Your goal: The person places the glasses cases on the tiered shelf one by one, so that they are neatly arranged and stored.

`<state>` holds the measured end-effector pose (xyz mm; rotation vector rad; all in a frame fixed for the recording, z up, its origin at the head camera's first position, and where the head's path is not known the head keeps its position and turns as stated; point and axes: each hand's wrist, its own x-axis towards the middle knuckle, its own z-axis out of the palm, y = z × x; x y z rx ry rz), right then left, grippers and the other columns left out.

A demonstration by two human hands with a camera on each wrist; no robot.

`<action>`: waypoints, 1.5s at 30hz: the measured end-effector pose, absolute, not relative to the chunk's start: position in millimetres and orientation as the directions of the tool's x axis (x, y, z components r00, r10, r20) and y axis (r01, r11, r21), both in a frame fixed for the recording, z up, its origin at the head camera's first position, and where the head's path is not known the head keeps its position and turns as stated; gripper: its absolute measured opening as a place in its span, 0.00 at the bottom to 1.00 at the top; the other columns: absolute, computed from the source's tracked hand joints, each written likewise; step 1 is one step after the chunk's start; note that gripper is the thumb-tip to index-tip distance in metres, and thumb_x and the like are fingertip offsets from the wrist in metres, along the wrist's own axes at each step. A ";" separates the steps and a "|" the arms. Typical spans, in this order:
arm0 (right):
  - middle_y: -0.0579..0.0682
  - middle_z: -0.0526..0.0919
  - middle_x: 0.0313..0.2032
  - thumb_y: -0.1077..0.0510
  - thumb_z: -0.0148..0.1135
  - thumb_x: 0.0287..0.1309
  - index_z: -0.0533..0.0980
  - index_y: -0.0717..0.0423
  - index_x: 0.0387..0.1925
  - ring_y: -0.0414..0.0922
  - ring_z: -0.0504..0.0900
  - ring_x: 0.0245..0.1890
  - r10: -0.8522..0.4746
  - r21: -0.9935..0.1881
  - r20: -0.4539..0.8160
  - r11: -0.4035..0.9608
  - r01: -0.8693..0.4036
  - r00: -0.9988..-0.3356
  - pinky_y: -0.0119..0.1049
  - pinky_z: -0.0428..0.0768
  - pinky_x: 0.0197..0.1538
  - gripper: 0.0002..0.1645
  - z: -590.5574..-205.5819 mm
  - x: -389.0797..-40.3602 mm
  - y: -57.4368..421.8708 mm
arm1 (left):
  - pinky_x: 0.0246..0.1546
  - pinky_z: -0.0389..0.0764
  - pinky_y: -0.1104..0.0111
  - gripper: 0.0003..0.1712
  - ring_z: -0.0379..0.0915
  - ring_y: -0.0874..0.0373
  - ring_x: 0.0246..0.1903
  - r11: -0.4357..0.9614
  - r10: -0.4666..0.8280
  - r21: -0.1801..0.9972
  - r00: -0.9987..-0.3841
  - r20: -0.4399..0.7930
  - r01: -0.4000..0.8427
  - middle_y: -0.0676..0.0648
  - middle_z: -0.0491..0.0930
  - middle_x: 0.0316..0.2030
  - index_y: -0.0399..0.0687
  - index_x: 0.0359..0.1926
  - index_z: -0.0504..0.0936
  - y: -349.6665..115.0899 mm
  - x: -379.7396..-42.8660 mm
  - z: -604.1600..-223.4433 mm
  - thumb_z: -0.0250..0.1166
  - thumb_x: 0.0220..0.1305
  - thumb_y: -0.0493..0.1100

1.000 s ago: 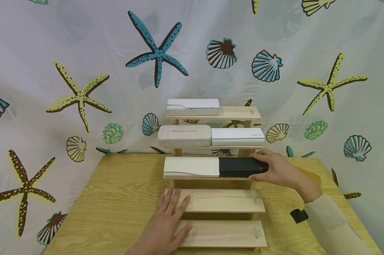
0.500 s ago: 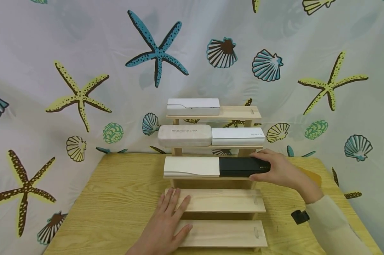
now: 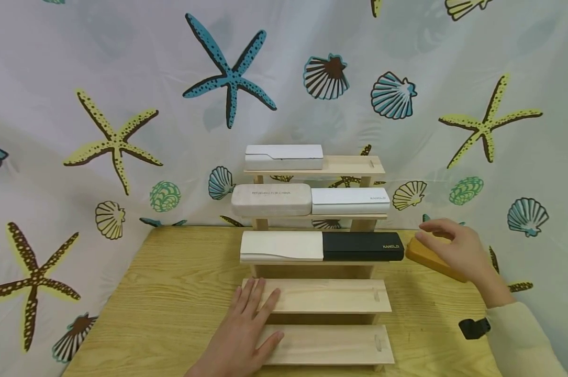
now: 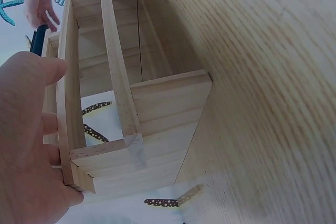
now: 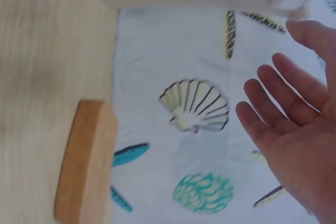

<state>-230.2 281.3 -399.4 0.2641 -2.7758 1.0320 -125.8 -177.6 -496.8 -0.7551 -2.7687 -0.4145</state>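
My left hand (image 3: 246,327) rests on the lower two steps of a pale wooden stepped rack (image 3: 331,296), its fingers stretched out flat. To the right of the rack, my right hand (image 3: 460,254) is in the air with nothing in it; the right wrist view has its fingers (image 5: 270,98) spread apart. Beneath that hand a mustard-orange case (image 3: 420,253) lies on the table, partly covered by it in the head view. A black glasses case (image 3: 361,246) sits on the rack's middle step, touching a cream case (image 3: 281,246), its right end overhanging the step.
The second step from the top bears a beige case (image 3: 271,200) and a white case (image 3: 350,201) side by side. A white case (image 3: 284,157) stands at the top step's left. Behind the wood-grain table (image 3: 170,277) hangs a patterned curtain (image 3: 312,125).
My right hand has let go of the black glasses case and moved right, over the orange case. The black case stays on the middle step. My left hand has stayed put.
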 end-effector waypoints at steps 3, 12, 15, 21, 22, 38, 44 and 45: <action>0.68 0.79 0.64 0.41 0.64 0.74 0.76 0.61 0.67 0.69 0.77 0.64 -0.073 -0.639 0.222 0.742 -0.201 -0.972 0.70 0.76 0.62 0.33 -411.4 -231.3 295.9 | 0.82 0.47 0.44 0.44 0.49 0.32 0.81 0.832 0.459 0.180 -0.833 0.309 0.524 0.31 0.55 0.81 0.47 0.81 0.63 -179.2 -122.6 -498.3 0.64 0.73 0.61; 0.72 0.68 0.71 0.39 0.64 0.73 0.68 0.63 0.74 0.71 0.69 0.67 -0.041 -0.622 0.174 0.770 -0.142 -0.984 0.70 0.71 0.65 0.43 -444.8 -234.4 338.7 | 0.83 0.23 0.56 0.49 0.33 0.37 0.85 0.862 0.473 -0.136 -0.677 0.564 0.488 0.29 0.53 0.81 0.49 0.84 0.55 -182.5 -99.5 -546.2 0.40 0.78 0.76; 0.74 0.66 0.72 0.39 0.64 0.72 0.64 0.65 0.76 0.74 0.66 0.68 -0.033 -0.607 0.153 0.786 -0.120 -0.988 0.73 0.69 0.64 0.46 -453.8 -235.2 353.8 | 0.83 0.27 0.53 0.50 0.30 0.38 0.85 0.854 0.480 -0.169 -0.618 0.622 0.492 0.30 0.53 0.81 0.49 0.84 0.56 -184.1 -93.5 -559.3 0.31 0.78 0.76; 0.80 0.61 0.72 0.36 0.63 0.72 0.59 0.70 0.77 0.79 0.63 0.67 -0.011 -0.568 0.082 0.821 -0.056 -0.997 0.79 0.67 0.61 0.52 -466.7 -235.1 376.6 | 0.84 0.31 0.54 0.49 0.33 0.39 0.85 0.843 0.479 -0.165 -0.574 0.665 0.513 0.31 0.56 0.81 0.48 0.84 0.55 -186.5 -90.0 -562.7 0.31 0.79 0.75; 0.81 0.60 0.73 0.36 0.63 0.72 0.59 0.71 0.77 0.80 0.62 0.67 -0.007 -0.562 0.066 0.826 -0.043 -0.998 0.79 0.67 0.61 0.52 -468.8 -235.0 379.1 | 0.84 0.31 0.54 0.49 0.33 0.40 0.85 0.845 0.474 -0.162 -0.572 0.669 0.510 0.30 0.55 0.81 0.48 0.84 0.53 -186.8 -90.1 -561.1 0.31 0.79 0.75; 0.85 0.47 0.75 0.33 0.64 0.69 0.45 0.75 0.80 0.85 0.49 0.71 0.008 -0.544 -0.103 0.837 0.063 -0.995 0.83 0.59 0.64 0.65 -507.0 -240.3 407.9 | 0.84 0.46 0.60 0.56 0.21 0.51 0.85 0.841 0.529 -0.229 -0.655 0.540 0.491 0.38 0.61 0.80 0.57 0.86 0.45 -197.1 -84.6 -585.7 0.30 0.71 0.84; 0.87 0.50 0.73 0.34 0.66 0.68 0.45 0.78 0.79 0.85 0.53 0.70 0.008 -0.520 -0.121 0.851 0.070 -0.993 0.80 0.62 0.65 0.66 -518.0 -244.5 410.0 | 0.52 0.86 0.53 0.58 0.15 0.51 0.84 0.826 0.556 -0.231 -0.671 0.490 0.514 0.37 0.73 0.71 0.55 0.86 0.48 -198.2 -82.5 -579.1 0.35 0.69 0.85; 0.87 0.51 0.72 0.34 0.66 0.68 0.45 0.78 0.78 0.85 0.55 0.69 0.013 -0.514 -0.126 0.854 0.077 -0.992 0.80 0.63 0.65 0.66 -519.1 -244.8 409.8 | 0.52 0.87 0.53 0.58 0.16 0.50 0.84 0.824 0.558 -0.235 -0.667 0.494 0.516 0.37 0.72 0.73 0.54 0.86 0.49 -198.0 -82.7 -579.7 0.35 0.69 0.85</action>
